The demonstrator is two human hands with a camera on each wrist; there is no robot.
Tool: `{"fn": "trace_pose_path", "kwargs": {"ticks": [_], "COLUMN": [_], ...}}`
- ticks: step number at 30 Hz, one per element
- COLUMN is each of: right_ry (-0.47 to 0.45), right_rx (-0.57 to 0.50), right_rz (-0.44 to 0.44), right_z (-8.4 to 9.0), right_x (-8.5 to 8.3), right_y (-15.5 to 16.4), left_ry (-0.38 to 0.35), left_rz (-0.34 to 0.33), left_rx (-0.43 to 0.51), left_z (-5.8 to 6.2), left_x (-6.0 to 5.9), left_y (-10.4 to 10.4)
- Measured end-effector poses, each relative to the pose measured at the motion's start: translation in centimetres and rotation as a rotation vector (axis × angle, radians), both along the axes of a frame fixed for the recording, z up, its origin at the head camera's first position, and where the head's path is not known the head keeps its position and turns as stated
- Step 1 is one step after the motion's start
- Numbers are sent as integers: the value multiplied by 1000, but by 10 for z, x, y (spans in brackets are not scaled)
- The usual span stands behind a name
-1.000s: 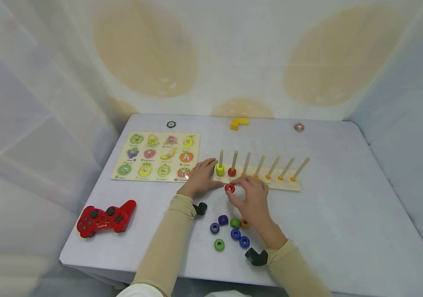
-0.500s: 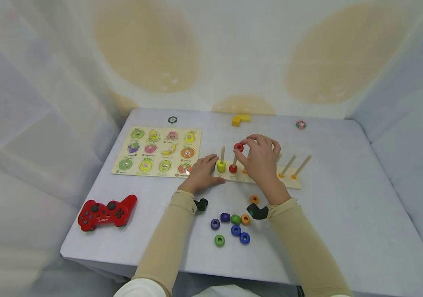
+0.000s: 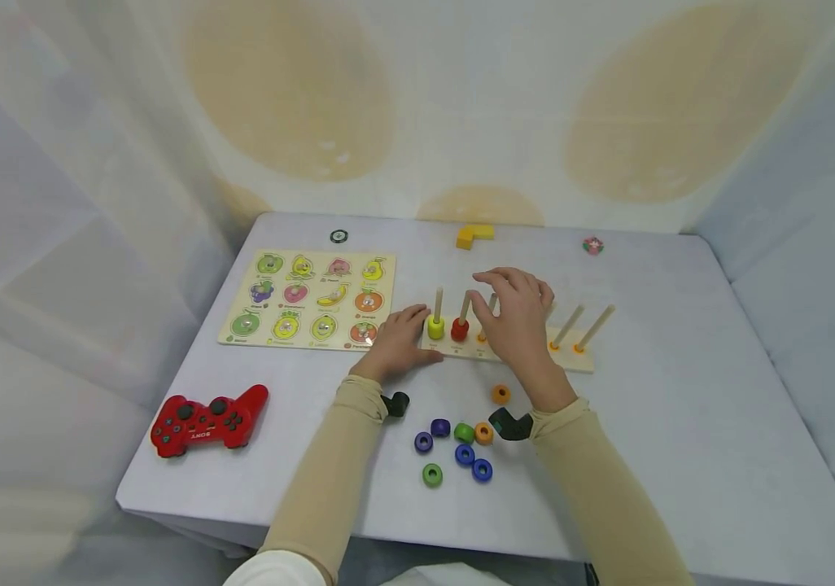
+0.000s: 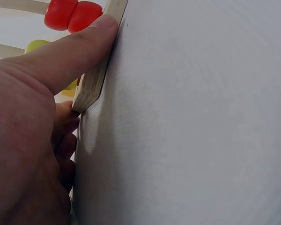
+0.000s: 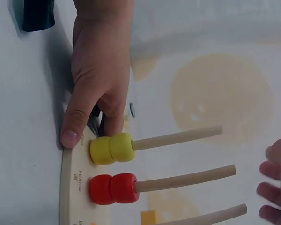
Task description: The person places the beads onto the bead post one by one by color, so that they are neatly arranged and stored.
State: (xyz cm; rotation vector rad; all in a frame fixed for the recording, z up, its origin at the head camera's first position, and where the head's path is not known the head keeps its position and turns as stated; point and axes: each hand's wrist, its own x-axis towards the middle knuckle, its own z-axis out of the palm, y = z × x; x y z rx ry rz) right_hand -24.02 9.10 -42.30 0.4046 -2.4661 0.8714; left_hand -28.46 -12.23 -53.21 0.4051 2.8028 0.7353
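Observation:
A wooden peg board point(image 3: 571, 362) with several upright pegs stands mid-table. Its first peg carries two yellow rings point(image 3: 435, 327), its second two red rings point(image 3: 459, 330). My left hand point(image 3: 397, 340) holds the board's left end. The thumb point(image 4: 72, 54) lies along the front edge of the board point(image 4: 96, 77) and the fingers sit behind it, next to the yellow rings point(image 5: 111, 148). My right hand point(image 3: 516, 313) hovers over the pegs just right of the red rings point(image 5: 113, 188). Its fingers point(image 5: 274, 180) are relaxed and hold nothing. Several loose rings point(image 3: 465, 454) lie in front.
A fruit puzzle board point(image 3: 311, 299) lies left of the pegs and a red game controller point(image 3: 208, 419) near the front left edge. At the back sit a yellow block point(image 3: 474, 235), a small pink piece point(image 3: 592, 245) and a black disc point(image 3: 338, 236). An orange ring point(image 3: 501, 394) lies by my right wrist.
My right hand lifted a red ring from the table to the second peg and let it go. It now sits on the first red ring. The left hand stayed put.

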Motion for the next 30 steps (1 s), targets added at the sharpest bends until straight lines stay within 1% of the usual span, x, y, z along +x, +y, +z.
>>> {"fn": "trace_pose_path", "kwargs": {"ticks": [3, 5, 7, 10, 11, 13, 14, 16, 20, 21, 25, 28, 30], "right_ry": [61, 45, -33, -206, -261, -344, -371, -394, -385, -381, -418, -447, -449], "right_rx": [-10, 34, 124, 304, 357, 428, 445, 457, 455, 456, 418, 386, 377], "right_rz": [89, 177, 277, 405, 432, 469, 480, 489, 491, 482, 422, 370, 339], "right_z": [-5, -13, -23, -42, -47, -56, -60, -65, -69, -70, -71, -74, -76], "right_x": [8, 17, 30, 49, 55, 65, 69, 75, 81, 81, 82, 80, 79], "right_y": [2, 4, 5, 2, 1, -3, -5, -8, -8, -7, -2, 1, 1], "left_ry": [2, -2, -5, 7, 13, 26, 28, 27, 10, 5, -7, 0, 5], "left_rz": [-2, -6, -10, -16, -16, -17, -16, -14, -13, -13, -14, -14, -16], "left_rx": [2, -4, -15, -29, -31, -35, -31, -28, -25, -25, -21, -13, -10], "left_z": [1, 2, 4, 9, 11, 13, 14, 15, 13, 12, 9, 8, 8], "left_x": [0, 1, 2, 3, 3, 3, 3, 3, 3, 3, 3, 3, 3], "left_y": [0, 0, 0, 0, 0, -1, 0, 0, 1, 1, 1, 2, 2]}}
